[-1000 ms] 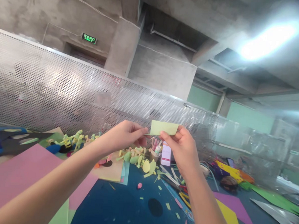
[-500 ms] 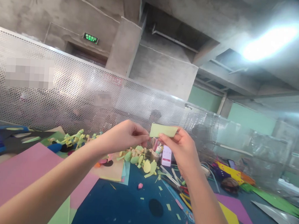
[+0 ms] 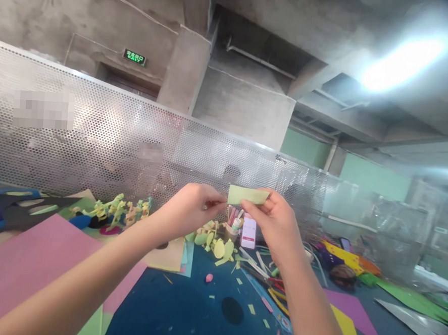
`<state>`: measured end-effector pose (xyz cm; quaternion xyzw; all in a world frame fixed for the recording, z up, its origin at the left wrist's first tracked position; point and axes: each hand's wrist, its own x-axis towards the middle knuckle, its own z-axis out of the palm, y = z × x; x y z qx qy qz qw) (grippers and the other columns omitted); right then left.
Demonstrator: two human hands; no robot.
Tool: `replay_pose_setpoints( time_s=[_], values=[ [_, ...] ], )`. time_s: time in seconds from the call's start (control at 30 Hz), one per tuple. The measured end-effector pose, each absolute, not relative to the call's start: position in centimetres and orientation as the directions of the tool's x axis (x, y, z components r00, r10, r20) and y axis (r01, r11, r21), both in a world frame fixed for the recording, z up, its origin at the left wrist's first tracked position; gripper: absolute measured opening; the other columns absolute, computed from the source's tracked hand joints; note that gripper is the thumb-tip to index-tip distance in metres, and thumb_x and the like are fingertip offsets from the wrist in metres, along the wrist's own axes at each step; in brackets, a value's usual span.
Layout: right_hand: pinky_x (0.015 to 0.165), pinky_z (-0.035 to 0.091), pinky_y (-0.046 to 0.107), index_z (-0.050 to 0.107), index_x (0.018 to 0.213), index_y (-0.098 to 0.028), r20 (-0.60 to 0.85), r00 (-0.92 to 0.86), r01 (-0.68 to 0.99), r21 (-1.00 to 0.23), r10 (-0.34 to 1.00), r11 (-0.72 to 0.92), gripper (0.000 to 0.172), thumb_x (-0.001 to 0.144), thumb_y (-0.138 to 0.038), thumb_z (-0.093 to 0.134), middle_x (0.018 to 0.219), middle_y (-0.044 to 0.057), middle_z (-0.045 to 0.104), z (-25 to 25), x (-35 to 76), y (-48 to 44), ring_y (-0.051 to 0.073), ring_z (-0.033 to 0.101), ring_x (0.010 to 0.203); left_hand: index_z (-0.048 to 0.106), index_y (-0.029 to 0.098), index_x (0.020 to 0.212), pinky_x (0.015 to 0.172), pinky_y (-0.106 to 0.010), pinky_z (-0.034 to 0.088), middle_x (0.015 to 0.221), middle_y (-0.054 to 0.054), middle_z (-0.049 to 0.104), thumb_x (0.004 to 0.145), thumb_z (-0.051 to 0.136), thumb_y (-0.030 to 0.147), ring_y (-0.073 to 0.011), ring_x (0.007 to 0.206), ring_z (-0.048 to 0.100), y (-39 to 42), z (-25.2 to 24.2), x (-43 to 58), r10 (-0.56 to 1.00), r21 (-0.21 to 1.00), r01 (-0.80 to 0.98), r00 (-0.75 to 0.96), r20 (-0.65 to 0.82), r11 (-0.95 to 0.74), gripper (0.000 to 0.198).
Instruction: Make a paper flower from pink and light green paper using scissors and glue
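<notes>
My right hand (image 3: pixel 276 218) pinches a small pale green rectangular sheet (image 3: pixel 247 194) between thumb and fingers, holding it up above the table. Close to the sheet's left edge is my left hand (image 3: pixel 202 201), thumb and fingertips pressed together; whether they grip the corner or something tiny is hard to see. Behind the hands stand a cup of pens (image 3: pixel 232 231) and a phone (image 3: pixel 249 230) with a lit screen. Below them lies a cluster of pale green cut-out shapes (image 3: pixel 219 248).
A large pink sheet (image 3: pixel 48 248) covers the left side of the dark blue table (image 3: pixel 169 311). Scissors (image 3: pixel 277 294) and small scraps lie toward the right. Purple (image 3: pixel 352 312) and yellow sheets are further right. A perforated metal screen (image 3: pixel 97 129) runs behind the table.
Both hands and the pale green sheet have shifted slightly to the right. The left fingertips stay close to the sheet's left edge, and the right hand keeps its hold.
</notes>
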<state>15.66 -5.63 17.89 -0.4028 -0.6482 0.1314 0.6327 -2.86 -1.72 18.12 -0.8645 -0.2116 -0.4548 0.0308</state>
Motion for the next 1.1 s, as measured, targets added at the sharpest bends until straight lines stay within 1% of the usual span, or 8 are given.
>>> replay_pose_setpoints(
  time_s=[0.1,0.2,0.37,0.67,0.77,0.83,0.97,1.1],
  values=[
    [0.069,0.052,0.033,0.052,0.094,-0.021,0.735,0.099,0.351,-0.657,0.671,0.668,0.027,0.072,-0.029,0.067,0.085,0.004,0.069,17.9,15.5,-5.7,0.02,0.065,0.081,0.067,0.019,0.083,0.055,-0.022,0.038,0.073,0.0,0.067,0.083,0.049,0.041,-0.0108,0.06,0.055,-1.9,18.4,-3.3,0.533,0.407,0.344,0.519,0.668,-0.846,0.029],
    [0.072,0.052,0.033,0.052,0.094,-0.021,0.742,0.07,0.372,-0.639,0.666,0.673,0.029,0.071,-0.027,0.068,0.086,0.005,0.069,18.0,15.2,-5.7,0.02,0.066,0.08,0.067,0.018,0.073,0.05,-0.021,0.034,0.065,0.0,0.064,0.081,0.049,0.043,-0.0092,0.053,0.05,-1.8,18.6,-3.6,0.599,0.494,0.347,0.559,0.573,-0.797,0.032],
    [0.071,0.052,0.033,0.051,0.093,-0.021,0.732,0.069,0.4,-0.643,0.678,0.654,0.029,0.071,-0.028,0.068,0.086,0.005,0.07,17.8,15.0,-5.6,0.019,0.067,0.078,0.067,0.018,0.068,0.044,-0.021,0.027,0.057,0.002,0.057,0.079,0.051,0.044,-0.0074,0.045,0.038,-1.3,18.3,-3.5,0.632,0.518,0.368,0.529,0.566,-0.772,0.032],
    [0.069,0.053,0.032,0.052,0.092,-0.022,0.666,0.052,0.288,-0.723,0.744,0.628,0.026,0.072,-0.029,0.068,0.085,0.004,0.071,17.7,15.0,-5.3,0.019,0.067,0.075,0.065,0.016,0.064,0.044,-0.021,0.025,0.05,0.005,0.043,0.075,0.057,0.041,-0.0072,0.047,0.034,-1.4,18.3,-3.5,0.575,0.45,0.359,0.472,0.669,-0.818,0.028],
    [0.076,0.051,0.032,0.053,0.092,-0.021,0.673,0.04,0.266,-0.72,0.739,0.641,0.023,0.074,-0.028,0.066,0.09,0.004,0.07,17.7,15.1,-5.4,0.019,0.066,0.083,0.065,0.016,0.062,0.047,-0.021,0.027,0.05,0.004,0.046,0.076,0.057,0.038,-0.0074,0.049,0.036,-2.0,18.3,-3.0,0.517,0.365,0.397,0.4,0.757,-0.842,0.027],
    [0.079,0.05,0.032,0.052,0.093,-0.021,0.681,0.035,0.263,-0.712,0.731,0.651,0.023,0.075,-0.027,0.065,0.091,0.004,0.07,17.7,15.3,-5.5,0.018,0.065,0.086,0.067,0.017,0.067,0.049,-0.021,0.029,0.053,0.004,0.052,0.075,0.059,0.04,-0.0083,0.052,0.041,-2.3,18.3,-2.9,0.527,0.379,0.4,0.379,0.761,-0.835,0.025],
    [0.073,0.05,0.032,0.05,0.095,-0.022,0.691,0.024,0.263,-0.702,0.723,0.662,0.025,0.075,-0.027,0.064,0.089,0.003,0.068,17.9,15.7,-5.6,0.018,0.064,0.082,0.068,0.018,0.079,0.059,-0.022,0.041,0.072,-0.001,0.067,0.078,0.054,0.043,-0.012,0.064,0.057,-2.3,18.7,-3.3,0.617,0.601,0.241,0.553,0.561,-0.762,0.028],
    [0.066,0.05,0.029,0.05,0.095,-0.022,0.678,0.014,0.274,-0.71,0.735,0.649,0.027,0.074,-0.027,0.066,0.083,0.002,0.068,17.8,15.7,-5.5,0.016,0.063,0.074,0.067,0.016,0.081,0.072,-0.027,0.047,0.084,-0.007,0.07,0.083,0.047,0.045,-0.0161,0.077,0.063,-1.8,18.9,-3.9,0.65,0.811,0.066,0.636,0.415,-0.582,0.035]
  ],
)
